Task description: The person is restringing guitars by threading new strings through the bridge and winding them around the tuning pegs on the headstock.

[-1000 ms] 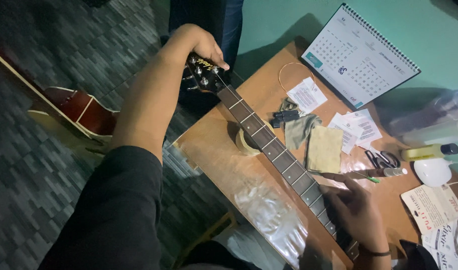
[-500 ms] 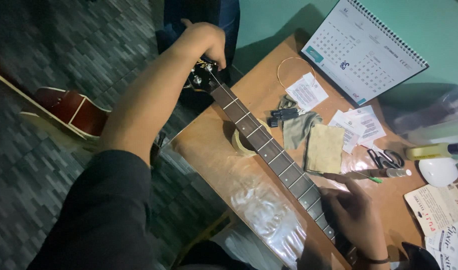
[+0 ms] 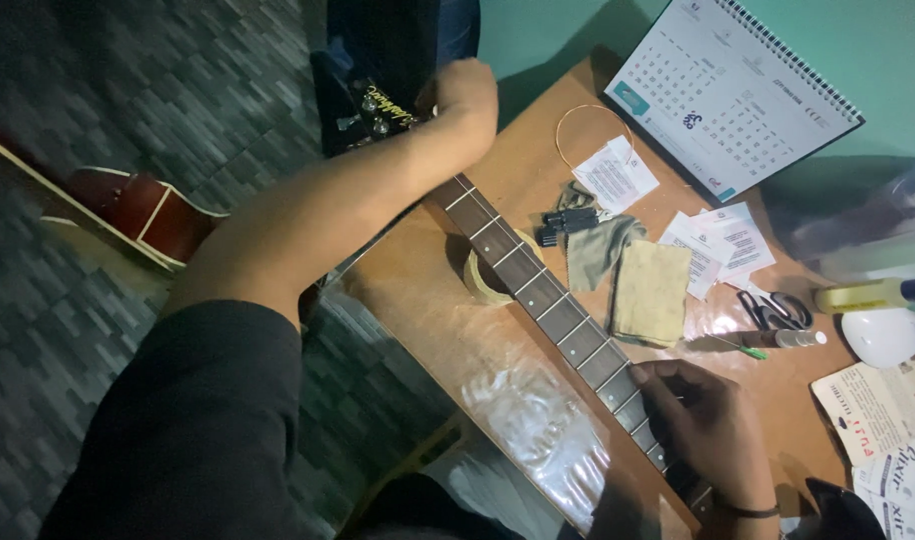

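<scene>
Head cam looking down at a brown wooden table [image 3: 448,300] with a guitar neck [image 3: 538,290] lying diagonally across it, so I'll place everything off that neck. Big desk calendar [image 3: 728,90] stands well beyond it, near the wall. Left hand [image 3: 465,100] is curled around the headstock [image 3: 378,110] end, which hangs off the table edge. Right hand [image 3: 708,430] rests on the frets at the near end, fingers bent and pressing down, can't tell if it's pinching anything. Yellowish cloth [image 3: 650,292] sits just beside the neck, scissors [image 3: 775,310] further out past it.
</scene>
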